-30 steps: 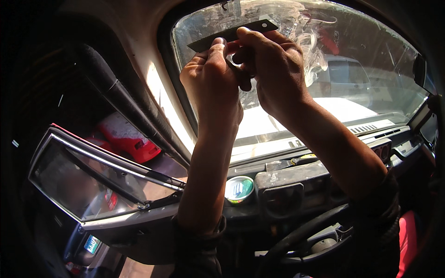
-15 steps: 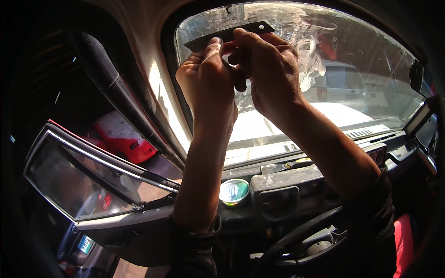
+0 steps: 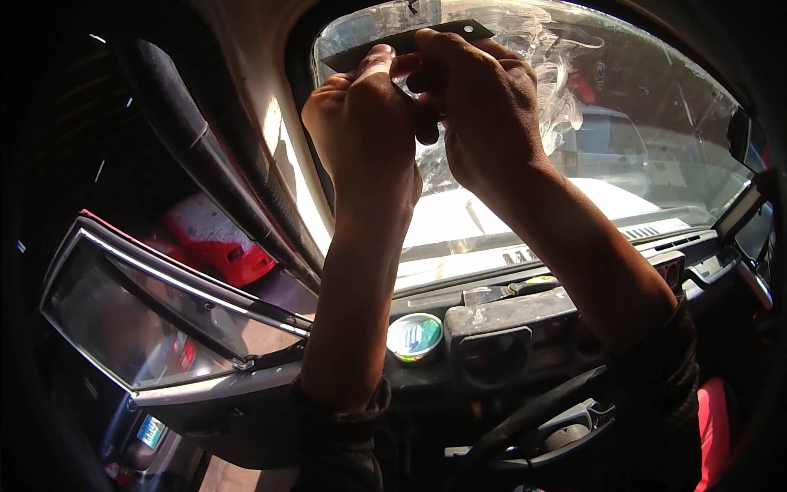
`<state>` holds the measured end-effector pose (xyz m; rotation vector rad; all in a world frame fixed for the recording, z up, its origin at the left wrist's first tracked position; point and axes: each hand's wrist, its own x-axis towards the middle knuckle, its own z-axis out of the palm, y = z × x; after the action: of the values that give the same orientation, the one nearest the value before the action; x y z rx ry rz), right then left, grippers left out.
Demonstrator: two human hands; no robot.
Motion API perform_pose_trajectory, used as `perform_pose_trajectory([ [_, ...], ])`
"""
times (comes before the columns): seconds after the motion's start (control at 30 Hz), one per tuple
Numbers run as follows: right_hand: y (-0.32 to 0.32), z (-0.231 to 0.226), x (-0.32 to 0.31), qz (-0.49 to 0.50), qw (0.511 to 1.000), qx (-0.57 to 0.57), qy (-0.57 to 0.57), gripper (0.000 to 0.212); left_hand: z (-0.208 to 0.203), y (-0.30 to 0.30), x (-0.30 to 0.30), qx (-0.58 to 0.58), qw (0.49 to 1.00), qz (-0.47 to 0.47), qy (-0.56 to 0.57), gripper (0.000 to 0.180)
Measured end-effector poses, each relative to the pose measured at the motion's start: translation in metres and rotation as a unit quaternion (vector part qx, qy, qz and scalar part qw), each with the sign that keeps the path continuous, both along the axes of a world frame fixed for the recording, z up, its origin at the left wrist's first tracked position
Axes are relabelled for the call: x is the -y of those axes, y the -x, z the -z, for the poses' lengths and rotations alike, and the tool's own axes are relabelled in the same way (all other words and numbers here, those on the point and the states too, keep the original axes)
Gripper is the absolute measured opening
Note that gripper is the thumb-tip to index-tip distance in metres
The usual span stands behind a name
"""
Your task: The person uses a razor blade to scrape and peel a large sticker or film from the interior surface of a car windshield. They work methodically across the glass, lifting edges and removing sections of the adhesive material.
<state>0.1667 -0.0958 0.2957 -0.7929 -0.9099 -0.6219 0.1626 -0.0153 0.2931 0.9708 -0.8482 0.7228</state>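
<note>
Inside a car, the left hand [image 3: 365, 123] and right hand [image 3: 479, 107] together pinch a dark flat bracket [image 3: 406, 41] against the windshield [image 3: 623, 139], above the dashboard [image 3: 508, 316].

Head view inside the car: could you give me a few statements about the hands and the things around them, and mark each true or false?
1. Both hands are raised to a dark flat strip at the top of the windscreen. True.
2. The left hand rests on the steering wheel. False: it is up at the strip, beside the right hand.
3. A small round tin sits on the dashboard. True.
4. The tin is held in the right hand. False: it lies on the dashboard, apart from both hands.
5. The small side window to the left stands swung open. True.
</note>
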Motion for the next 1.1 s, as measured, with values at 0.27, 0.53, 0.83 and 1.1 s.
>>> perform_pose_trajectory([
  [0.27,-0.01,0.001,0.007,0.022,0.999,-0.029,0.013,0.015,0.002,0.002,0.004,0.006,1.0,-0.001,0.011,0.022],
  [0.53,-0.011,0.001,0.007,0.037,0.998,-0.041,0.008,0.013,0.005,-0.003,-0.004,-0.067,0.997,-0.04,-0.021,0.016],
  [0.83,-0.01,0.001,0.01,0.036,0.998,-0.059,0.006,0.014,-0.002,-0.001,0.0,0.008,0.984,-0.147,-0.099,0.023],
  [1.1,-0.012,-0.001,0.01,0.039,0.998,-0.049,-0.011,0.015,-0.002,0.003,0.01,-0.071,0.997,-0.039,0.012,0.022],
])
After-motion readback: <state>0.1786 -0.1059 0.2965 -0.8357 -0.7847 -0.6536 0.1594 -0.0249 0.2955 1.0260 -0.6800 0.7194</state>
